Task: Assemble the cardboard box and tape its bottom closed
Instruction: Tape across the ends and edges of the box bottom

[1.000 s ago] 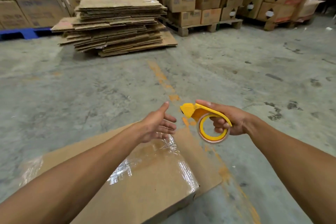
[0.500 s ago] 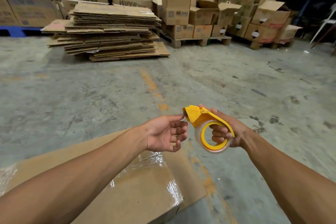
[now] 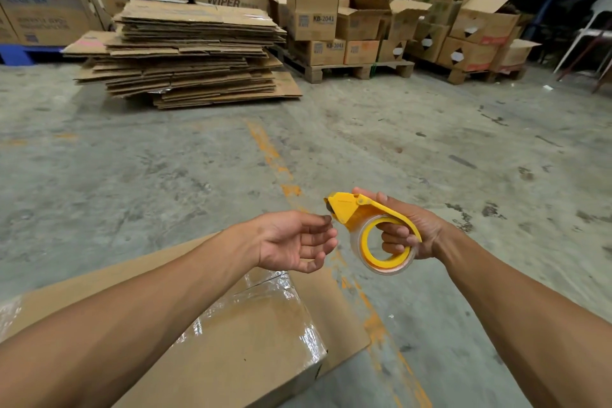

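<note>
Cardboard box [image 3: 251,351] sits on the concrete floor [image 3: 165,175] right below the arms, bottom side up and shiny with clear tape already. Right hand [image 3: 409,228] has its grip clenched through the yellow tape dispenser [image 3: 367,225], cutter end aimed at the left hand [image 3: 294,242], which hangs loose and empty, fingertips right by the blade, probably fishing for the tape end.

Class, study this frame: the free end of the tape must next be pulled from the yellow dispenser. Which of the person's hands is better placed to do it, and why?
The left hand. It holds nothing, its fingertips close to the cutter end of the tape dispenser. The right hand grips that dispenser through the roll's core.
</note>
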A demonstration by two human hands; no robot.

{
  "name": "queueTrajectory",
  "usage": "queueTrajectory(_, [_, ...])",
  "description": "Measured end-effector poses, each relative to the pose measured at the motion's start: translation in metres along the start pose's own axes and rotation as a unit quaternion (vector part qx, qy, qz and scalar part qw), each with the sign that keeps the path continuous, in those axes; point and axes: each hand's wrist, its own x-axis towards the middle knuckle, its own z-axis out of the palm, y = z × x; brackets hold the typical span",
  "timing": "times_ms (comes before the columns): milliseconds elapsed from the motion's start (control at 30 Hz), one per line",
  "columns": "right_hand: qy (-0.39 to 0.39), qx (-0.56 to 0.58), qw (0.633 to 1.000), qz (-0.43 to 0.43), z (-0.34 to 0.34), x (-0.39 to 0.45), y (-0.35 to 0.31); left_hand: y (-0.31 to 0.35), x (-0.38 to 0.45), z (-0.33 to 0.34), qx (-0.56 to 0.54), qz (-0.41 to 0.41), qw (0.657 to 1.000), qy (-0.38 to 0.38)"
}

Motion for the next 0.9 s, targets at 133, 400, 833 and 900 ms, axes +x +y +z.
queueTrajectory(133, [0.02, -0.061, 0.997, 0.031, 0.008, -0.004, 0.001, -0.003, 0.002, -0.01, 0.026, -0.01, 0.999, 0.026])
queueTrajectory(400, [0.049, -0.189, 0.972, 0.133, 0.022, -0.022, 0.005, 0.004, -0.009, -0.109, 0.224, -0.046, 0.958, 0.17])
queueTrajectory(833, [0.185, -0.2, 0.961, 0.05, 0.084, 0.012, 0.038, 0.064, 0.062, -0.136, 0.633, 0.133, 0.691, 0.323])
queueTrajectory(900, [0.212, -0.175, 0.961, 0.023, 0.1, 0.024, 0.054, 0.061, 0.073, -0.149, 0.642, 0.15, 0.679, 0.325])
